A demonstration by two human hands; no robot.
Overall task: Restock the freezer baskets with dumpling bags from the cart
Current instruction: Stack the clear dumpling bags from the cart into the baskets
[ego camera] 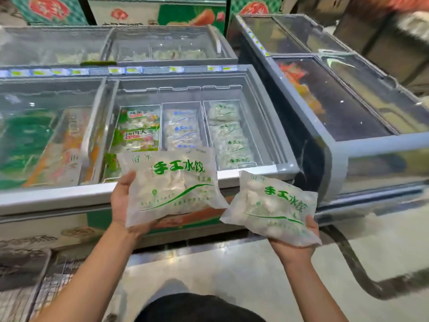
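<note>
Freezer-side, each hand (curled) round bag

left hand [120, 203] grips dumpling bag [171, 184] | right hand [292, 247] grips second bag [274, 208] | open freezer [274, 145] ahead

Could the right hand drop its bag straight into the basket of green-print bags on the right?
Probably yes. The freezer lid is slid open above that basket, nothing lies between, and the right hand holds its dumpling bag just short of the freezer's front rim.

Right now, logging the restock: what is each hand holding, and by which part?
Left hand grips one dumpling bag by its left edge; right hand cradles another bag from beneath.
</note>
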